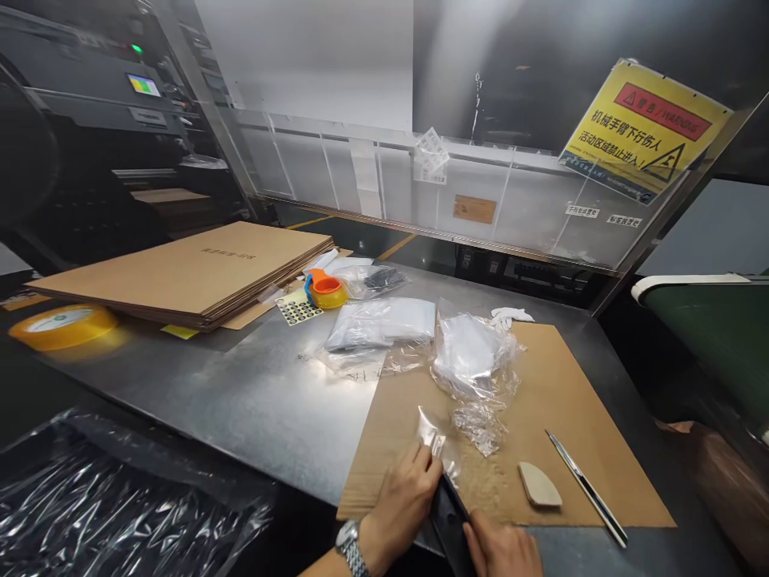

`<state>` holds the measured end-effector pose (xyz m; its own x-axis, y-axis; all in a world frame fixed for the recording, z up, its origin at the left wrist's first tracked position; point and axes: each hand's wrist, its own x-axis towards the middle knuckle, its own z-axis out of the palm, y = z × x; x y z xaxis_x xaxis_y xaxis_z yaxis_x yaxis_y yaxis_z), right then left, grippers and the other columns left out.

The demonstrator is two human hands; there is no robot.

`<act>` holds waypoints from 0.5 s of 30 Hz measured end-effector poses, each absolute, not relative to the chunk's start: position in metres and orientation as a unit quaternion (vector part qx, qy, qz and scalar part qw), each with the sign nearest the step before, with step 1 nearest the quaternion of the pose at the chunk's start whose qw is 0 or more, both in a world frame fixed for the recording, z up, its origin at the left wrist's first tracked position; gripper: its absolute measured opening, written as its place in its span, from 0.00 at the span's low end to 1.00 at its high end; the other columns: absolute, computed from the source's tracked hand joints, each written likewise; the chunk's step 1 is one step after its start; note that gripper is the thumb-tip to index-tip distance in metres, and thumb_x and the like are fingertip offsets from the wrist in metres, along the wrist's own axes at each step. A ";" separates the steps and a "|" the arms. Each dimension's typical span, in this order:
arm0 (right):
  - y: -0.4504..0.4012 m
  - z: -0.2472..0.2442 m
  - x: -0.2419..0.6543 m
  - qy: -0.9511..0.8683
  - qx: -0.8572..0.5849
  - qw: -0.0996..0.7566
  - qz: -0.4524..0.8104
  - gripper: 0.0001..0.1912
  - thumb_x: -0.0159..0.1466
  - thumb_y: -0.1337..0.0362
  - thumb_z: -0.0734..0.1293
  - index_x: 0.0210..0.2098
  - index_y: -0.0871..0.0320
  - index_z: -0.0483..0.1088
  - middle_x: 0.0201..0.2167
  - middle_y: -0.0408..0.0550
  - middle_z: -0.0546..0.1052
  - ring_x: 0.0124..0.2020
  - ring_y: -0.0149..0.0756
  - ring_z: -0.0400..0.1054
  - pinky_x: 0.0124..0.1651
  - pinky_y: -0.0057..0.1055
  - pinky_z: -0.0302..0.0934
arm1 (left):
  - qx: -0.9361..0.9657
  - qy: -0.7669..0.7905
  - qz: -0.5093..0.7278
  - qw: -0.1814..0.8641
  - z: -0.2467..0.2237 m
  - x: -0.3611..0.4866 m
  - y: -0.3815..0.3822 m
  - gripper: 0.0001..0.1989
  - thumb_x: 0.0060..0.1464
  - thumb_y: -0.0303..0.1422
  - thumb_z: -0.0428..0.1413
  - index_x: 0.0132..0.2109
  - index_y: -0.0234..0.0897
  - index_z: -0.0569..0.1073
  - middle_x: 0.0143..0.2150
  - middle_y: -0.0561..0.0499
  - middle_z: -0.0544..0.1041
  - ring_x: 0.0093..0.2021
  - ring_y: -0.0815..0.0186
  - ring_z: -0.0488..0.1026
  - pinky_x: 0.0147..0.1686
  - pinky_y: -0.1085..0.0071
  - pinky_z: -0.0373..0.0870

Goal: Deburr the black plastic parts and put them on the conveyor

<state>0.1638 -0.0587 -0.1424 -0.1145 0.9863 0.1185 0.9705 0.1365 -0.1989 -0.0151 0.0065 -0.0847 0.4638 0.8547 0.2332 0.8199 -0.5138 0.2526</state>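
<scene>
My left hand (405, 489), with a metal watch on the wrist, has its fingers closed at the upper end of a long black part (448, 517). A small clear plastic bag (433, 433) lies just beyond the fingertips, touching them or very close. My right hand (501, 549) grips the same black part lower down, at the bottom edge of the view. Both hands are over the near edge of a cardboard sheet (577, 385). On that sheet, right of my hands, are a beige wedge-shaped block (539, 486) and a slim silver knife or tweezers-like tool (585, 487).
Crumpled clear bags (474, 353) and a bagged pale stack (384, 320) lie beyond my hands. Farther left are an orange tape dispenser (328, 290), flat cardboard (198, 268) and a yellow tape roll (63, 327). Black plastic (120, 505) fills the lower left. A transparent panel stands behind the table.
</scene>
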 end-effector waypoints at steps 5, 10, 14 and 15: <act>-0.043 -0.148 0.163 -0.724 -0.642 0.204 0.150 0.21 0.67 0.58 0.48 0.31 0.55 0.69 0.17 0.43 0.74 0.17 0.31 0.69 0.19 0.21 0.56 | 0.861 0.466 0.200 0.042 -0.083 -0.022 0.000 0.09 0.56 0.23 0.47 0.33 0.37 0.69 0.29 0.50 0.73 0.30 0.61 0.69 0.28 0.67 0.65; -0.043 -0.140 0.147 -0.710 -0.649 0.212 0.170 0.25 0.66 0.60 0.49 0.57 0.65 0.57 0.19 0.48 0.75 0.19 0.39 0.71 0.23 0.28 0.60 | 0.895 0.371 0.248 0.026 -0.080 -0.018 -0.018 0.10 0.56 0.26 0.45 0.35 0.37 0.70 0.27 0.50 0.74 0.28 0.62 0.69 0.25 0.68 0.64; -0.037 -0.096 0.140 -0.723 -0.659 0.140 0.155 0.23 0.65 0.64 0.49 0.56 0.61 0.61 0.24 0.53 0.78 0.26 0.43 0.74 0.27 0.30 0.60 | 0.879 0.418 0.225 0.053 -0.065 -0.020 -0.020 0.12 0.56 0.24 0.43 0.32 0.37 0.70 0.27 0.48 0.74 0.28 0.61 0.70 0.26 0.67 0.63; -0.033 -0.081 0.139 -0.730 -0.656 0.119 0.149 0.21 0.66 0.64 0.48 0.50 0.58 0.67 0.25 0.53 0.78 0.27 0.43 0.74 0.27 0.30 0.59 | 0.861 0.461 0.201 0.078 -0.058 -0.023 -0.018 0.12 0.56 0.24 0.43 0.32 0.37 0.70 0.28 0.48 0.74 0.29 0.61 0.71 0.27 0.67 0.63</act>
